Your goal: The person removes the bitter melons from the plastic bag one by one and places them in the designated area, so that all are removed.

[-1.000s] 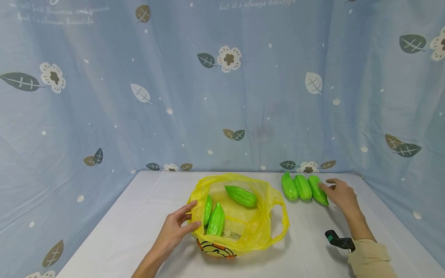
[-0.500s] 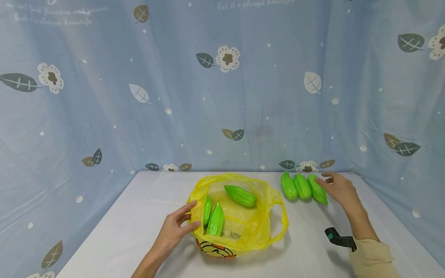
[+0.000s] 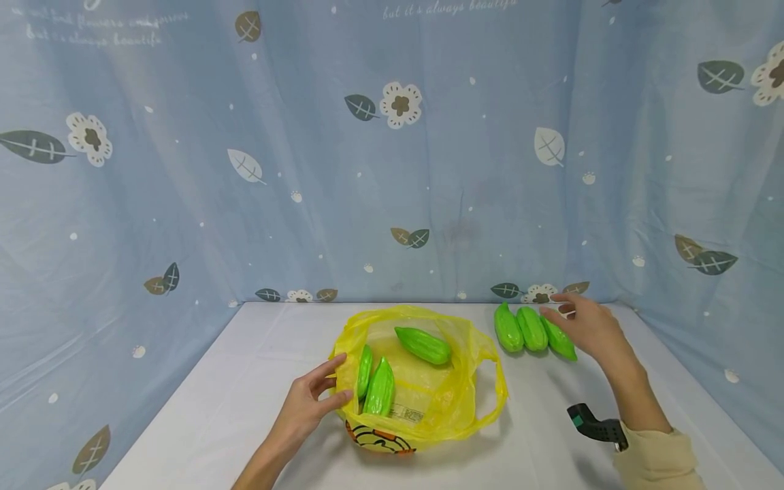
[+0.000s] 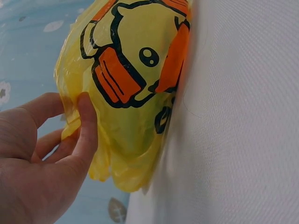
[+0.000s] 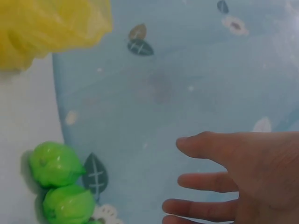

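A yellow plastic bag (image 3: 416, 435) with a printed cartoon stands with its mouth open on the white table. Several glossy green bitter melons show inside it, one bitter melon (image 3: 424, 345) lying across the back. My left hand (image 3: 309, 398) pinches the bag's left rim; in the left wrist view, thumb and fingers lie on either side of the thin plastic. To the bag's right, three more green bitter melons (image 3: 531, 329) sit side by side. Over the rightmost one is my right hand (image 3: 593, 328), fingers extended and holding nothing, partly hiding it. The right wrist view shows the straight fingers (image 5: 201, 210).
A blue curtain (image 3: 478, 170) printed with leaves and flowers surrounds the table (image 3: 245, 381) behind and on both sides. The bag's loose handle (image 3: 503, 388) sticks out rightward. A black device (image 3: 591, 423) is fixed at my right wrist.
My right hand has risen and shifted slightly to the left, from beside the rightmost bitter melon to over it. The left hand, the bag and the bitter melons stay in place.
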Demonstrator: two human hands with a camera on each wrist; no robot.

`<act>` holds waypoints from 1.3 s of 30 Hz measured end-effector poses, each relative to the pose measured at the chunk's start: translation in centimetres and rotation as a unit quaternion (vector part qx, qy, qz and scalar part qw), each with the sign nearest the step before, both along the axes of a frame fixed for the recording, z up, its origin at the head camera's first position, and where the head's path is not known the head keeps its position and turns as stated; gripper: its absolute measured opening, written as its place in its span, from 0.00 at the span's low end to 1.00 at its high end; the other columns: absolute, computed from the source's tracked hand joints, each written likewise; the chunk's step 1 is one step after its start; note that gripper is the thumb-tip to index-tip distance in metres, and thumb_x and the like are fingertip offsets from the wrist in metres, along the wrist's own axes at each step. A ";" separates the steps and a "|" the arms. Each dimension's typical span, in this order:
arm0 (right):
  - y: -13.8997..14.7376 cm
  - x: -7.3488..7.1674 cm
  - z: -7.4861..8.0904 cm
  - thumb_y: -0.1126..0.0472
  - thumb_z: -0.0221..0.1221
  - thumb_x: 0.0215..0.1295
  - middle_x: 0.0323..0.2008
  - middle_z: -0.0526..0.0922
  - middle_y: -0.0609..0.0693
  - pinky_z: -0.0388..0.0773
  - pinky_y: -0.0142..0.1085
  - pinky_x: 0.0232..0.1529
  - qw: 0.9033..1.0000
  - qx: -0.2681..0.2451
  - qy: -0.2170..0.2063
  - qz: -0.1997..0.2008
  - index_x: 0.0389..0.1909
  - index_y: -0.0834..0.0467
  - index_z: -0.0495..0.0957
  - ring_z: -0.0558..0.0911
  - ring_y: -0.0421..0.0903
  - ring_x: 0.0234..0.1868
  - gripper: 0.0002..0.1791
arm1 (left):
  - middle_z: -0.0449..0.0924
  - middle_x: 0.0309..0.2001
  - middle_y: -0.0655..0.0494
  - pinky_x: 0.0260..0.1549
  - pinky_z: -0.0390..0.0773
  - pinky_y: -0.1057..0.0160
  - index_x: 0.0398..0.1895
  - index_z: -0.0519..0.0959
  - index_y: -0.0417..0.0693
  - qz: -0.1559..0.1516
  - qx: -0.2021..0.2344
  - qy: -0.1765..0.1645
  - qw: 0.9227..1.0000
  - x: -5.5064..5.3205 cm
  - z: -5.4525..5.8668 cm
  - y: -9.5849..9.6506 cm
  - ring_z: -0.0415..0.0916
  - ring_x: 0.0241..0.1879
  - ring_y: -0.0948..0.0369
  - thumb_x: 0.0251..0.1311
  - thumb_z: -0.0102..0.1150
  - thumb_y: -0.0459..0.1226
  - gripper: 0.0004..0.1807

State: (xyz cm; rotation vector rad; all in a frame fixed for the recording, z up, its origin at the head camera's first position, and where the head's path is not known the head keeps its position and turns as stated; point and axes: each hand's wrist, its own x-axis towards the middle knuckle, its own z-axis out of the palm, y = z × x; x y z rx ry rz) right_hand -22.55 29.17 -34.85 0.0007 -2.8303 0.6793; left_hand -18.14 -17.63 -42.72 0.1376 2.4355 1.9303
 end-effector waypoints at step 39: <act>-7.0 3.3 2.2 0.46 0.62 0.65 0.50 0.83 0.60 0.78 0.56 0.41 0.995 0.039 0.052 0.079 0.58 0.56 0.77 0.81 0.60 0.49 0.26 | 0.71 0.68 0.57 0.43 0.79 0.68 0.66 0.73 0.61 0.002 0.001 -0.005 1.000 0.0 -0.1 0.2 0.75 0.54 0.57 0.51 0.73 0.40 0.35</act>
